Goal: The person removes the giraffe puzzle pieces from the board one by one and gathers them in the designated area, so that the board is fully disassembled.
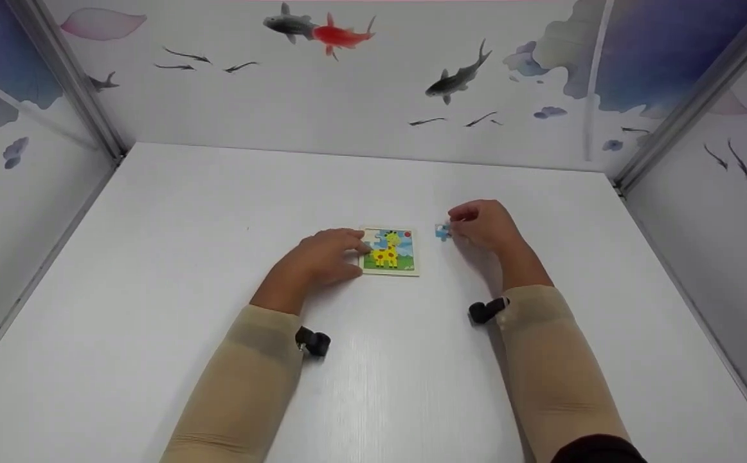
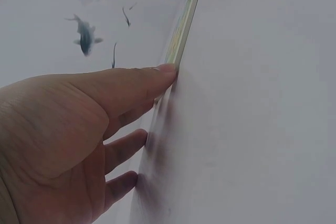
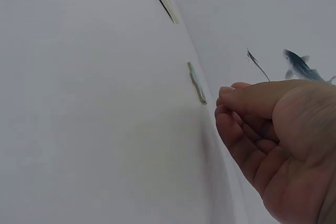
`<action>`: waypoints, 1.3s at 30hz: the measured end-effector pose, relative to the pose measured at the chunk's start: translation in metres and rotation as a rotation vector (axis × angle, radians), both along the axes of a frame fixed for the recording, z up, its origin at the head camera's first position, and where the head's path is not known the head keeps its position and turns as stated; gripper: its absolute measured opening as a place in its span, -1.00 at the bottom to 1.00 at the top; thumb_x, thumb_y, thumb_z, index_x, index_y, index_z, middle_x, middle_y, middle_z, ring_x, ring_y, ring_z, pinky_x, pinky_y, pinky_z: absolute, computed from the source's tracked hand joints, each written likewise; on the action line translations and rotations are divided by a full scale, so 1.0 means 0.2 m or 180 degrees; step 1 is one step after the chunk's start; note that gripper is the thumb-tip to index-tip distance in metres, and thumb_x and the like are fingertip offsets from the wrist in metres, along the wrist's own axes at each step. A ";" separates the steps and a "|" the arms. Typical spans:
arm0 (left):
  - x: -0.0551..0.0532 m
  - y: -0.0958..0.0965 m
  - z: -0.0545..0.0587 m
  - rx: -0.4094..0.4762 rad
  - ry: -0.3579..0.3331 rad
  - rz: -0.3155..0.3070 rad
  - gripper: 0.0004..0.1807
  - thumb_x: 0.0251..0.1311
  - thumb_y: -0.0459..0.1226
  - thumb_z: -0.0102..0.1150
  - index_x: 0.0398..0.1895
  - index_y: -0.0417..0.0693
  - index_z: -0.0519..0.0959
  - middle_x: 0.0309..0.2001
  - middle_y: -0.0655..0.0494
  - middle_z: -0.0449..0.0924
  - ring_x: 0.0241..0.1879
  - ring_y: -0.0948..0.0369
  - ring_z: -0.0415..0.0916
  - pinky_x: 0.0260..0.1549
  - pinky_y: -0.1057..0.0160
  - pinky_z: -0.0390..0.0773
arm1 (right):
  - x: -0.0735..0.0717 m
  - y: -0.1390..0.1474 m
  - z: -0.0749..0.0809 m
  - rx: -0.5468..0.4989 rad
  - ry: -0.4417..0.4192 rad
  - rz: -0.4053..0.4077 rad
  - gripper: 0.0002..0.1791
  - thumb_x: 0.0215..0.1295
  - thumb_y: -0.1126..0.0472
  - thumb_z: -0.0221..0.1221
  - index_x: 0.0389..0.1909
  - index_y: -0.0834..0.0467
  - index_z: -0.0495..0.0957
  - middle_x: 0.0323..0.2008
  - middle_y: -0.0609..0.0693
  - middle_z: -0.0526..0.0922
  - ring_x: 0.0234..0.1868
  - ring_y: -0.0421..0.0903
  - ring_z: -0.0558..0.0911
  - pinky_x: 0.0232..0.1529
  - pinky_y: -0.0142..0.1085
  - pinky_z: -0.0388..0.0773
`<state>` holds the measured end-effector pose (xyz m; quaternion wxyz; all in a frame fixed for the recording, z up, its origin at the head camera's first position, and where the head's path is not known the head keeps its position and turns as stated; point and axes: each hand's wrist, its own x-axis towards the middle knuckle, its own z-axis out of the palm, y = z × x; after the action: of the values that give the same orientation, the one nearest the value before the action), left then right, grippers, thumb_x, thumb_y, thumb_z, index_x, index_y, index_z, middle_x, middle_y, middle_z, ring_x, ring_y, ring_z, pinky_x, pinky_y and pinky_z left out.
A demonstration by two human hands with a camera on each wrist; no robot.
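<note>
A small square jigsaw puzzle board [image 1: 389, 267] with a yellow giraffe lies on the white table; pale bare wood shows in its upper left part. My left hand [image 1: 332, 257] touches the board's left side, thumb at the near corner and fingers spread along the edge. In the left wrist view the thumb [image 2: 167, 68] meets the board's side edge. To the right of the board sits a blue jigsaw piece [image 1: 441, 231]. My right hand [image 1: 486, 225] is right beside that piece, fingers loosely bent; in the right wrist view the piece [image 3: 196, 82] lies just beyond the fingertips.
White panels printed with fish stand at the back [image 1: 373, 103] and both sides of the table [image 1: 373, 399], with metal posts at the far corners. A small black camera is strapped to each sleeved wrist.
</note>
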<state>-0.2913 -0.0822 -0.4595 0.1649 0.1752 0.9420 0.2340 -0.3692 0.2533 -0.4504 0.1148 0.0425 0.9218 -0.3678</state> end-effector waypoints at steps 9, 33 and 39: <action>0.01 -0.01 0.01 0.0004 -0.0068 0.0078 -0.47 0.47 -0.12 0.25 0.48 0.29 0.56 0.70 0.34 0.19 0.74 0.09 0.01 0.71 -0.15 0.07 | 0.01 -0.19 0.04 -0.0011 0.0045 0.0267 -0.66 0.45 0.05 0.38 0.20 -0.09 0.72 0.14 -0.04 0.70 0.12 0.00 0.61 0.13 -0.20 0.70; 0.00 0.00 0.01 0.0023 -0.0045 0.0027 -0.50 0.45 -0.10 0.30 0.43 0.26 0.61 0.66 0.29 0.27 0.71 0.06 0.10 0.67 -0.19 0.17 | 0.08 -0.52 0.00 0.0163 0.0009 0.1109 -0.58 0.41 0.02 0.41 0.26 -0.10 0.69 0.15 -0.07 0.65 0.17 -0.02 0.62 0.29 -0.05 0.64; 0.00 0.01 0.00 0.0030 -0.0022 0.0001 -0.50 0.45 -0.10 0.31 0.43 0.26 0.61 0.66 0.28 0.27 0.71 0.06 0.10 0.67 -0.19 0.16 | 0.09 -0.51 -0.03 0.0300 0.0026 0.1244 -0.57 0.41 0.09 0.41 0.27 -0.05 0.70 0.14 -0.06 0.62 0.14 -0.02 0.60 0.27 -0.07 0.63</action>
<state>-0.2915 -0.0808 -0.4587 0.1673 0.1750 0.9403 0.2391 -0.3513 0.1514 -0.4555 0.1782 -0.1333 0.9292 -0.2951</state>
